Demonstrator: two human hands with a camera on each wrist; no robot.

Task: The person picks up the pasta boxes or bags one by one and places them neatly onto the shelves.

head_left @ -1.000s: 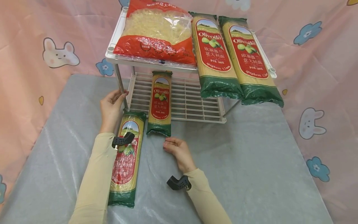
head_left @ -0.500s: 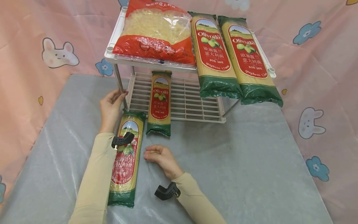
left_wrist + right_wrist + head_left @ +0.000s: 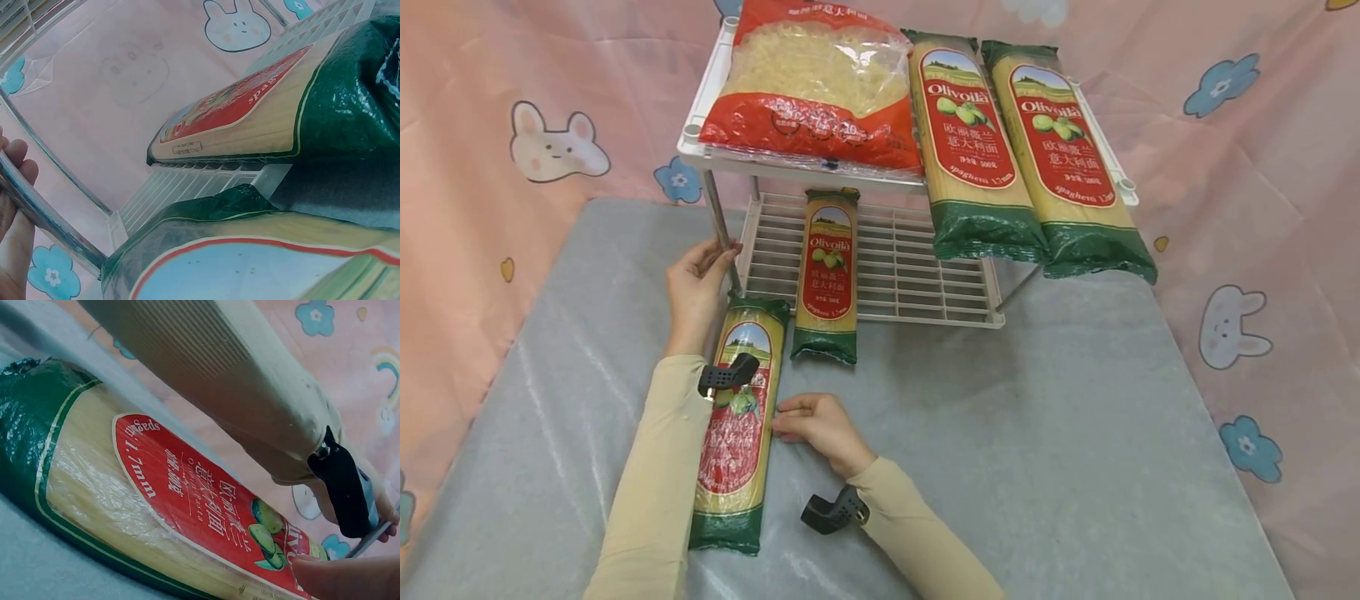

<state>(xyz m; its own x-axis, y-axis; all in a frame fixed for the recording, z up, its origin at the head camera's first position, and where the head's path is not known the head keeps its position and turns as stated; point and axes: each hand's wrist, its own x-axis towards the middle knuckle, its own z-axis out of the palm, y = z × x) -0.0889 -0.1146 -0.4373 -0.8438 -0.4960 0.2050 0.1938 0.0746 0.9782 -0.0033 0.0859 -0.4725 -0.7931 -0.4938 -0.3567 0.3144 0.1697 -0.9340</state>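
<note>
My left hand (image 3: 694, 287) grips the front left metal post (image 3: 716, 208) of a white two-tier rack. In the left wrist view its fingers curl round the same post (image 3: 56, 234). A spaghetti pack (image 3: 736, 458) with green ends and a red label lies on the table under my left forearm, its far end by the foot of the post. My right hand (image 3: 823, 433) is at this pack's right edge, thumb and fingers extended and close together; in the right wrist view the thumb (image 3: 344, 575) is against the pack. Another spaghetti pack (image 3: 826, 283) lies on the lower shelf, overhanging its front.
The rack's top shelf (image 3: 696, 133) bears a red bag of pasta (image 3: 812, 92) and two spaghetti packs, one in the middle (image 3: 973, 150) and one at the right (image 3: 1067, 158). The lower shelf (image 3: 925, 258) is slatted. Grey cloth (image 3: 1037, 442) covers the table, and a patterned pink curtain hangs behind.
My right hand has moved left and nearer to me, from the front of the lower-shelf pack to the right edge of the pack on the table. My left hand stays on the post.
</note>
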